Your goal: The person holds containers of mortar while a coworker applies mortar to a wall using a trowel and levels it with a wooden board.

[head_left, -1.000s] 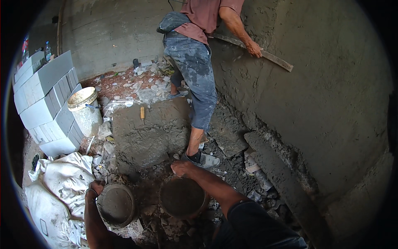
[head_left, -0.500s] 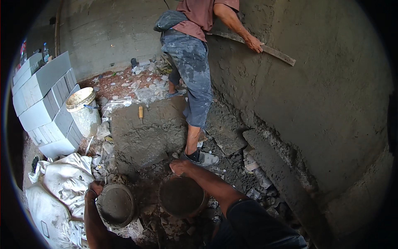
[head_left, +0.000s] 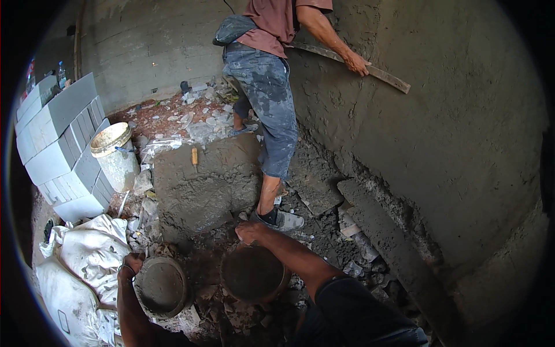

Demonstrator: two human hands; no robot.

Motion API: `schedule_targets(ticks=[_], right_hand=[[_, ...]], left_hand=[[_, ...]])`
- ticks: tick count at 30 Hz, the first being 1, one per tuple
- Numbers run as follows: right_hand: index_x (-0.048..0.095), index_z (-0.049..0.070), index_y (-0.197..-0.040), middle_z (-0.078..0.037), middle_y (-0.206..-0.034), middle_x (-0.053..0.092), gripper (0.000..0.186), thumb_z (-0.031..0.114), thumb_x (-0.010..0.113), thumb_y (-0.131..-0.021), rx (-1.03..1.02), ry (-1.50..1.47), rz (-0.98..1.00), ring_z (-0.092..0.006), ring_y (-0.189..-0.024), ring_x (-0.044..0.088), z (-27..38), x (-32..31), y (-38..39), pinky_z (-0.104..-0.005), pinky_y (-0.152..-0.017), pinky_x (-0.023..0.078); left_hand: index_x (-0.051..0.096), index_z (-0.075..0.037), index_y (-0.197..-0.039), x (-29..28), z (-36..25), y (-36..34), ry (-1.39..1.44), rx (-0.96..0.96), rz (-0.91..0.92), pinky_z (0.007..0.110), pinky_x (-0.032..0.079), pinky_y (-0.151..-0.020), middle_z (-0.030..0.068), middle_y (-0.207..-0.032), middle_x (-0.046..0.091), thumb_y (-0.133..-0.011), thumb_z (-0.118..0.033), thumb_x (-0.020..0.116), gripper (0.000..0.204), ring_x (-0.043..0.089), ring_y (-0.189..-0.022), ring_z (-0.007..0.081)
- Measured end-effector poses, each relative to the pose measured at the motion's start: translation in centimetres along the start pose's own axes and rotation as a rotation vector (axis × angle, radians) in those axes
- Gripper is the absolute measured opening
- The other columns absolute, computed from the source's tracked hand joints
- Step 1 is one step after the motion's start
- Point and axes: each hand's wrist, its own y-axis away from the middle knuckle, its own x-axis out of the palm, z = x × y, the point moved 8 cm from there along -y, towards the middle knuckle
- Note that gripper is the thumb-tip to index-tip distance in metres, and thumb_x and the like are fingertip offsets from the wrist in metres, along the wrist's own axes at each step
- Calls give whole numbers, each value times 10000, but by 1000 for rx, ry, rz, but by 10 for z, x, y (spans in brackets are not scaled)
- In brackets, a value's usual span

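Two round buckets of grey mortar stand side by side at my feet. My left hand (head_left: 133, 264) is closed at the left rim of the left bucket (head_left: 184, 284), a thin band round its wrist. Across the far edge of the right bucket (head_left: 254, 274) reaches my right arm, with my right hand (head_left: 248, 232) closed at that rim. Whether the fingers hold the rims or handles is hard to make out. Just beyond lies a mortar-covered board (head_left: 173, 173) with a heap of wet mortar and a yellow-handled tool (head_left: 195, 157) on it.
A co-worker (head_left: 263, 87) stands astride ahead, holding a long wooden straightedge (head_left: 390, 79) against the wet plastered wall (head_left: 451, 139). At left are stacked pale blocks (head_left: 63, 144), a dirty white bucket (head_left: 118, 162) and white sacks (head_left: 87, 260). Rubble and a mortar-coated plank (head_left: 393, 248) line the wall's foot.
The view has shifted very slightly. Both my hands keep their places at the buckets, and the co-worker's hand has barely moved on the straightedge.
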Motion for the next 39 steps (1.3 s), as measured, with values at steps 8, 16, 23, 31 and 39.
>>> schedule_targets(ticks=[8,16,23,31,39], right_hand=[[591,31,-712,-125,-785,584,270,258,706,-622,-119,49,-111,-278,-812,567,-25,15,-4,-364,-684,457],[586,41,-784,-133,-830,586,515,516,694,-619,-1,123,-162,-292,-849,566,-16,15,-6,-366,-722,454],[590,49,-779,-125,-812,590,486,488,712,-610,-6,233,-37,-282,-831,574,-36,26,-8,-360,-710,459],[582,39,-767,-133,-789,585,533,529,708,-600,23,157,-134,-298,-822,572,-53,26,-3,-369,-704,457],[583,30,-759,-134,-781,587,431,407,727,-608,-57,146,-87,-296,-810,575,-21,22,-10,-368,-689,458]], left_hand=[[611,22,-799,-1,-20,-1,32,70,-25,427,439,-735,280,-794,572,-797,-381,441,438,573,-821,413],[619,23,-834,-5,-13,8,-46,-7,12,419,437,-764,282,-836,576,-790,-383,442,446,566,-862,412],[620,29,-845,2,-17,-7,1,23,-7,413,436,-774,278,-845,584,-785,-389,450,455,570,-863,410],[623,22,-847,4,-27,-9,18,9,24,411,438,-765,273,-832,590,-783,-391,451,451,577,-847,404],[619,21,-840,-9,-19,10,-3,-4,-15,413,440,-753,269,-831,589,-794,-389,439,450,574,-842,407]])
